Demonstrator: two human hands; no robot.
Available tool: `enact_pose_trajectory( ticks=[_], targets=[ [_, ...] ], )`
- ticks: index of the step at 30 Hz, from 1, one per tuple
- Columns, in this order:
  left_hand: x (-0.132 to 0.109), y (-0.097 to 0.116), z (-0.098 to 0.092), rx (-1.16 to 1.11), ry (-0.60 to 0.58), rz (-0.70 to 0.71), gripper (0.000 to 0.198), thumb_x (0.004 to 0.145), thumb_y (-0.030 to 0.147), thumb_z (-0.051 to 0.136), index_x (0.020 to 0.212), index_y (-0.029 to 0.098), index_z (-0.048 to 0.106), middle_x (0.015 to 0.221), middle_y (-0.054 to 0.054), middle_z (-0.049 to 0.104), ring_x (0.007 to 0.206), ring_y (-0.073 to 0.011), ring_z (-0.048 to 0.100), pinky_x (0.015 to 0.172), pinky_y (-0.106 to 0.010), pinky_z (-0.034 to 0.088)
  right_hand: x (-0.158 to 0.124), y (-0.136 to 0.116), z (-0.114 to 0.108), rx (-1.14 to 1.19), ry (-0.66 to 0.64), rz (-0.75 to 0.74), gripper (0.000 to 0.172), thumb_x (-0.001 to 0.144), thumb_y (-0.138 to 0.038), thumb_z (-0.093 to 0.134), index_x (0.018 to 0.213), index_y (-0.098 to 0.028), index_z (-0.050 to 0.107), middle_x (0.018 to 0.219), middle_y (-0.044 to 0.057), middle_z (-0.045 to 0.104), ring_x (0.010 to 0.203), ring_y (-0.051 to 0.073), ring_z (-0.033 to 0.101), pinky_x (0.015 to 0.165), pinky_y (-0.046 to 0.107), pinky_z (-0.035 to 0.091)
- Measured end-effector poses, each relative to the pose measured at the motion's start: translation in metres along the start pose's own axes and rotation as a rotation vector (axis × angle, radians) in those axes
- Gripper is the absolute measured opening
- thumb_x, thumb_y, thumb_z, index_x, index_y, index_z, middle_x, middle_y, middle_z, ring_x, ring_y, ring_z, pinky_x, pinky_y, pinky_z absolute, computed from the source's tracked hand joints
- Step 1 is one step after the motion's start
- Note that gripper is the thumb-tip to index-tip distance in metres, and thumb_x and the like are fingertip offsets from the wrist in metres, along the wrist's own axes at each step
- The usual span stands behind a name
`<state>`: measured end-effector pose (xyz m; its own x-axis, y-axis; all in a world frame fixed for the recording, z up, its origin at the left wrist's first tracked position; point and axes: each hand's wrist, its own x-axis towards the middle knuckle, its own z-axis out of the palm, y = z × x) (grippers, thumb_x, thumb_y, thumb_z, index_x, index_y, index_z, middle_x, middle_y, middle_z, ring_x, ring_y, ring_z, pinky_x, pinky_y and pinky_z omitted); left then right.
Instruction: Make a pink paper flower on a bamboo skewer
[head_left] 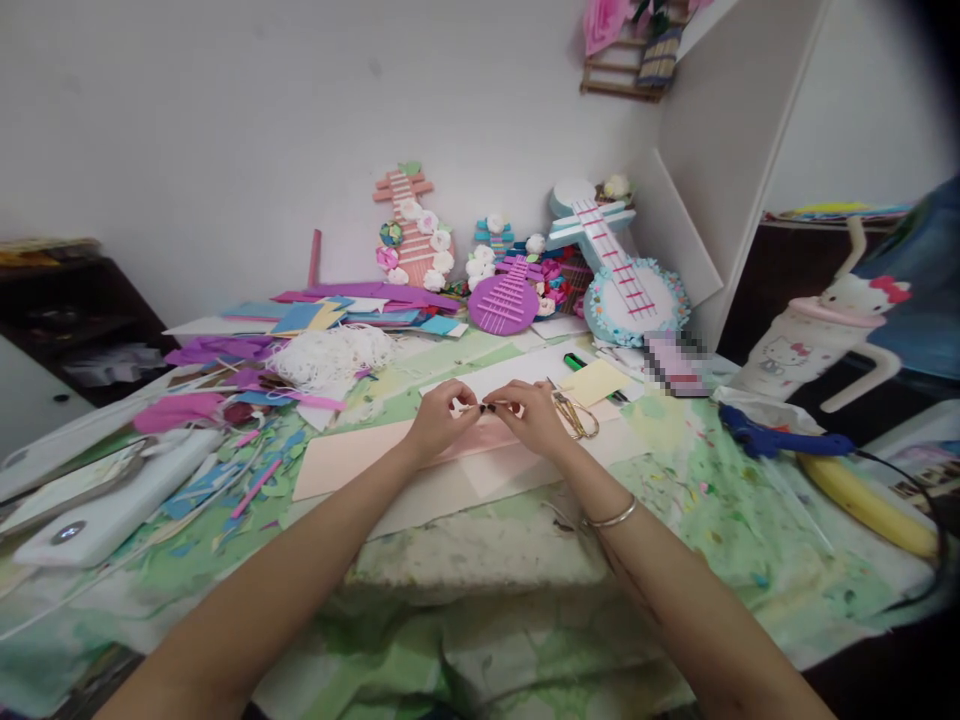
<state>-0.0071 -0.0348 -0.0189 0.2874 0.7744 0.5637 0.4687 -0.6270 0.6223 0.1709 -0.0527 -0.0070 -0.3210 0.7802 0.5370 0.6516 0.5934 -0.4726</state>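
Observation:
Over the middle of the table my left hand [441, 418] and my right hand [534, 418] meet, their fingertips almost touching. Both are closed in a pinch, thumb against fingers. Whatever lies between the tips is too small to make out. Just below them is a pink sheet [480, 440], resting on a long pale peach sheet [349, 460]. Gold-handled scissors [576, 415] lie right beside my right hand, with a pale yellow paper piece [596, 382] behind them.
Paper scraps and a white string bundle [330, 355] cover the left, near a white power bank-like device [120, 500]. Decorated paper lutes [504, 300] lean at the back. To the right are a blue glue gun [780, 435], a banana [870, 505] and a tumbler [810, 345].

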Motion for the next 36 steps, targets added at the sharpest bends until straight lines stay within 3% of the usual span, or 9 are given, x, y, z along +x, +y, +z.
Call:
enact_pose_trajectory(
  ticks=[14, 36],
  targets=[
    [-0.001, -0.005, 0.002, -0.082, -0.026, -0.114, 0.006, 0.069, 0.021, 0.055, 0.066, 0.016, 0.058, 0.067, 0.000, 0.057, 0.065, -0.0121, 0.053, 0.058, -0.023, 0.041, 0.002, 0.011, 0.015, 0.105, 0.004, 0.048, 0.017, 0.078, -0.019, 0.055, 0.086, -0.022, 0.069, 0.075, 0.003, 0.063, 0.064, 0.012, 0.049, 0.068, 0.028, 0.034],
    [0.000, -0.004, 0.002, -0.081, -0.034, -0.106, 0.005, 0.071, 0.019, 0.051, 0.068, 0.016, 0.053, 0.072, 0.000, 0.056, 0.068, -0.0121, 0.053, 0.063, -0.024, 0.044, 0.002, -0.005, 0.008, 0.006, 0.012, 0.069, 0.016, 0.080, -0.018, 0.052, 0.085, -0.021, 0.066, 0.078, 0.000, 0.063, 0.065, 0.010, 0.052, 0.076, 0.031, 0.026]
  ],
)
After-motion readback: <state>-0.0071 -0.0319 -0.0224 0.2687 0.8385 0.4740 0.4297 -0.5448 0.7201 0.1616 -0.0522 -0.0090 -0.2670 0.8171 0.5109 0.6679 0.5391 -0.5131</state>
